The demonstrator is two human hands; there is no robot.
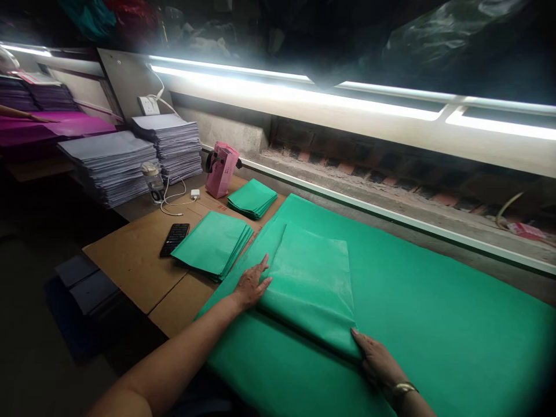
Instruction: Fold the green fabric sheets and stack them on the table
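A folded green sheet [308, 278], paper-like and lightly creased, lies over a large spread of green sheets [417, 289]. My left hand [252, 284] has its fingers apart and touches the left edge of the folded sheet. At the near right corner, my right hand [376, 356] pinches the folded sheet, thumb on top and the other fingers hidden underneath. The near edge of the fold is slightly raised, with a dark gap below. Left of my hands, a larger pile of folded green pieces [211, 240] and a smaller pile [252, 197] rest on cardboard.
A phone [174, 240], a white charger [195, 194], a clear bottle [152, 180] and a pink bag [222, 168] stand or lie on the left. Tall paper stacks [113, 168] rise behind. Lit tubes [278, 87] run above a ledge. Another person's hand [41, 119] rests on magenta sheets.
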